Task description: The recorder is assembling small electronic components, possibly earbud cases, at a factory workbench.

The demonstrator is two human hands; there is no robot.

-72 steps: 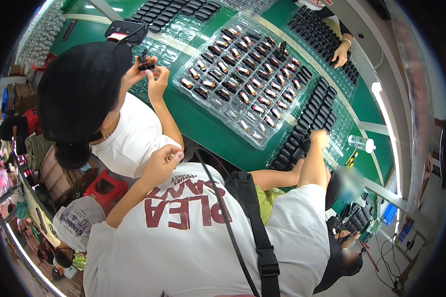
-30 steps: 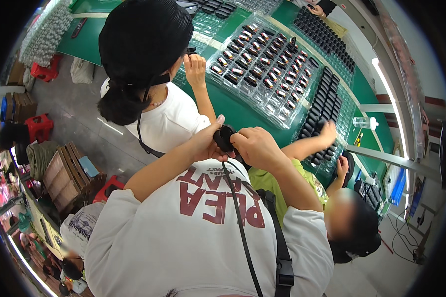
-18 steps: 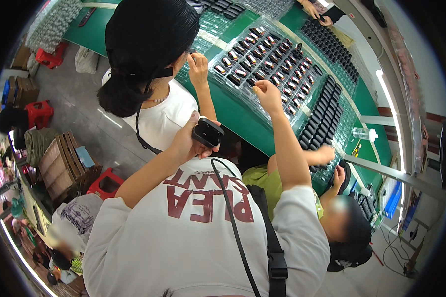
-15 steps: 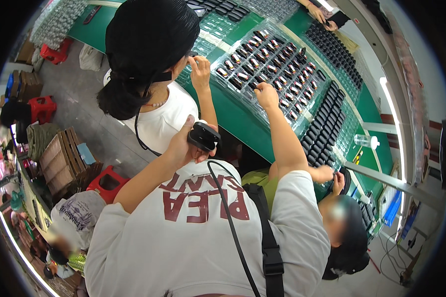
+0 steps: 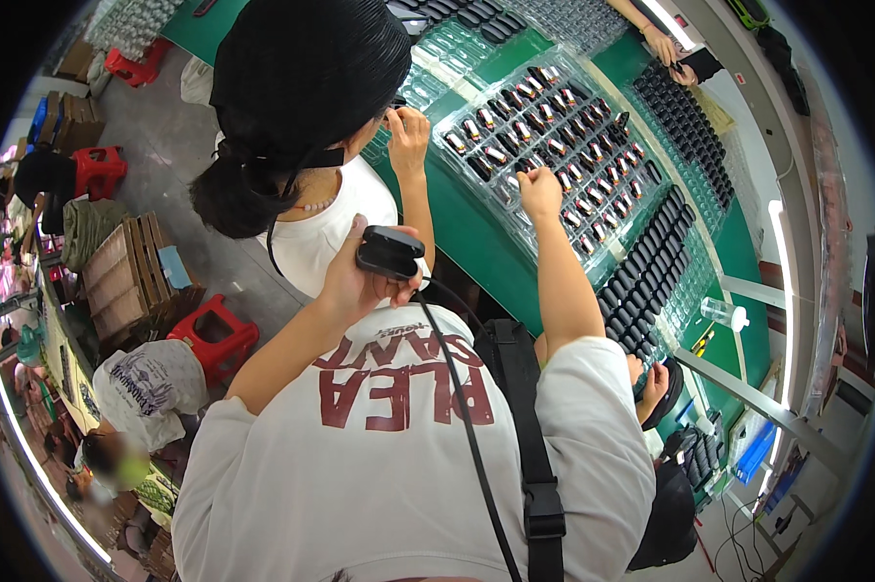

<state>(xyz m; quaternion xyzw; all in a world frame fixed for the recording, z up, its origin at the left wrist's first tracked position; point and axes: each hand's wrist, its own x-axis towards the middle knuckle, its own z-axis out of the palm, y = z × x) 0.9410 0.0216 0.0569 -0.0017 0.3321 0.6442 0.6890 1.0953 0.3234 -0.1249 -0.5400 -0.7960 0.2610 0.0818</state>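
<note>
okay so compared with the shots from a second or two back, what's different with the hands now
The hands, joined on the small black case a second ago, have parted. The right hand has reached forward to the clear tray of small parts on the green table. The left hand still holds the case, at chest height as before.

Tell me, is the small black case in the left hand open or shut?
Shut: the black case in the left hand shows its lid down, no gap.

A red stool (image 5: 214, 335) stands on the floor beside wooden crates (image 5: 127, 276). A clear bottle (image 5: 724, 312) lies on the green counter (image 5: 476, 242), near rows of black cases (image 5: 651, 262).
</note>
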